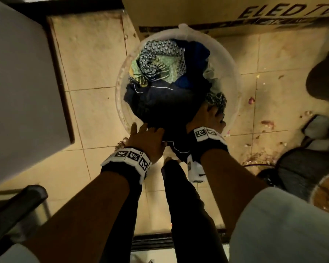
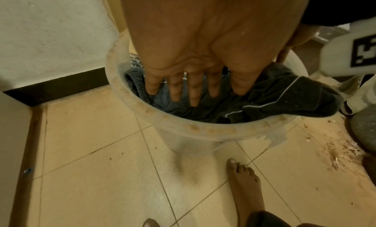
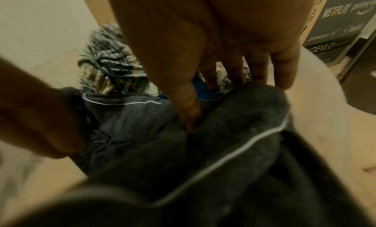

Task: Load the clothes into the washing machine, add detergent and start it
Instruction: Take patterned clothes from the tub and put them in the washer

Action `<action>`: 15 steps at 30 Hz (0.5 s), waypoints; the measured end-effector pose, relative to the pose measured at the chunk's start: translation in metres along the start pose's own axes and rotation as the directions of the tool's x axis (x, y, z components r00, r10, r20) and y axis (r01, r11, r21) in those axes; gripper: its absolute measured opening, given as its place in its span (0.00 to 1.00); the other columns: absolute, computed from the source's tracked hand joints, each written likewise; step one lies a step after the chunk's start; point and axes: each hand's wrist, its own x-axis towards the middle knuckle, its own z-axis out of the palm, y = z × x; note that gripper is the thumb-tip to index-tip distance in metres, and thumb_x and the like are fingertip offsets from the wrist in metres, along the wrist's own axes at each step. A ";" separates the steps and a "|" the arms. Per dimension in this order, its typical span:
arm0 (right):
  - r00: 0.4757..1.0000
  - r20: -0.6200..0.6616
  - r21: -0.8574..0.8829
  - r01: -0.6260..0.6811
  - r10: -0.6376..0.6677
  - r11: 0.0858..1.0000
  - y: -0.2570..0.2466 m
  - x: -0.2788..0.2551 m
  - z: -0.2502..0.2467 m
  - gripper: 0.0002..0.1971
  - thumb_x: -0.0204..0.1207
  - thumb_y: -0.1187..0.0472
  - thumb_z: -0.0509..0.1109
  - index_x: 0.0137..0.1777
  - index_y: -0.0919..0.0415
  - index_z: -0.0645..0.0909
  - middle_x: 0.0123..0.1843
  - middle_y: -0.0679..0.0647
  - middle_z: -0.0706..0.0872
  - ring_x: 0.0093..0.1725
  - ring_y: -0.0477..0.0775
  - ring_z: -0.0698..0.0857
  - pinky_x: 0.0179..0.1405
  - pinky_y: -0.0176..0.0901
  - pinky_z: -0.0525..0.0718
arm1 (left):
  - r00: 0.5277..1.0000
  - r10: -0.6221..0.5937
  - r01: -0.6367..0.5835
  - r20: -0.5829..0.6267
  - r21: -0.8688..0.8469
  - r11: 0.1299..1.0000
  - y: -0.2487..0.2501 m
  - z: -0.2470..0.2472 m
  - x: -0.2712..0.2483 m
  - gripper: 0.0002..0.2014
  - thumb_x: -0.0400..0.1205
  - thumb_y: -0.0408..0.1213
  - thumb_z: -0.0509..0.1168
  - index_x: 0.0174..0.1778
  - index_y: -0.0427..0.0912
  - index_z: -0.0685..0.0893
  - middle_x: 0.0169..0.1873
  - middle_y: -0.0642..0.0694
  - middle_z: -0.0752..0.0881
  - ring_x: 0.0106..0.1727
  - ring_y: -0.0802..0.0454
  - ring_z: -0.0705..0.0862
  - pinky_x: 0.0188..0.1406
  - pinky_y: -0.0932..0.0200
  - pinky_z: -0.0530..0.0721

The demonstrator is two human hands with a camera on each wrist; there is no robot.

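Round translucent plastic tub [image 1: 234, 76] of mixed clothes [image 1: 160, 59]; our 2 hands, left hand [image 1: 148, 141] and right hand [image 1: 207, 118], fingers spread wide on its dark white-piped garment [image 1: 160, 103]; cardboard TV box [image 1: 217, 10] beyond.

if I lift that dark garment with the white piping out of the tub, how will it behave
Dark garment will probably flop and trail: it already drapes limp over the tub rim. It looks thick, so maybe heavyish. It may drag the patterned cloth beside it.

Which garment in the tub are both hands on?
The dark garment with thin white piping, at the near side of the tub. The patterned green-and-white cloth and blue garment lie farther back, untouched.
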 end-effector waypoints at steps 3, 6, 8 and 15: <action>0.998 0.055 -0.030 -0.028 0.030 0.999 0.012 0.008 -0.005 0.38 0.75 0.53 0.70 0.81 0.61 0.57 0.73 0.68 0.74 0.70 0.71 0.75 0.70 0.62 0.67 | 0.996 -0.022 0.020 0.083 0.022 1.000 -0.008 0.007 0.001 0.24 0.86 0.52 0.54 0.79 0.51 0.65 0.77 0.47 0.71 0.81 0.41 0.63 0.82 0.38 0.48; 0.998 0.058 0.071 -0.023 0.019 0.997 0.012 0.008 -0.016 0.20 0.77 0.56 0.67 0.68 0.61 0.75 0.67 0.63 0.80 0.67 0.68 0.78 0.71 0.61 0.64 | 0.995 -0.007 0.001 0.099 0.067 0.998 -0.013 0.004 -0.001 0.23 0.85 0.51 0.55 0.76 0.50 0.69 0.72 0.47 0.77 0.76 0.44 0.70 0.82 0.42 0.52; 1.000 0.012 0.095 -0.026 0.025 0.995 0.009 0.001 -0.021 0.20 0.76 0.55 0.68 0.67 0.60 0.77 0.67 0.63 0.80 0.68 0.68 0.76 0.70 0.60 0.65 | 0.998 -0.004 0.002 0.067 0.021 1.000 -0.014 -0.001 -0.006 0.22 0.85 0.51 0.56 0.75 0.51 0.70 0.71 0.47 0.78 0.73 0.45 0.73 0.79 0.43 0.59; 0.982 -0.040 0.334 0.185 -0.183 0.924 -0.009 -0.054 -0.026 0.14 0.69 0.63 0.68 0.54 0.57 0.85 0.59 0.60 0.85 0.59 0.65 0.83 0.58 0.51 0.81 | 0.997 0.048 -0.072 -0.064 -0.458 0.886 -0.005 -0.036 -0.018 0.54 0.70 0.51 0.76 0.84 0.55 0.46 0.81 0.41 0.61 0.76 0.37 0.70 0.69 0.39 0.75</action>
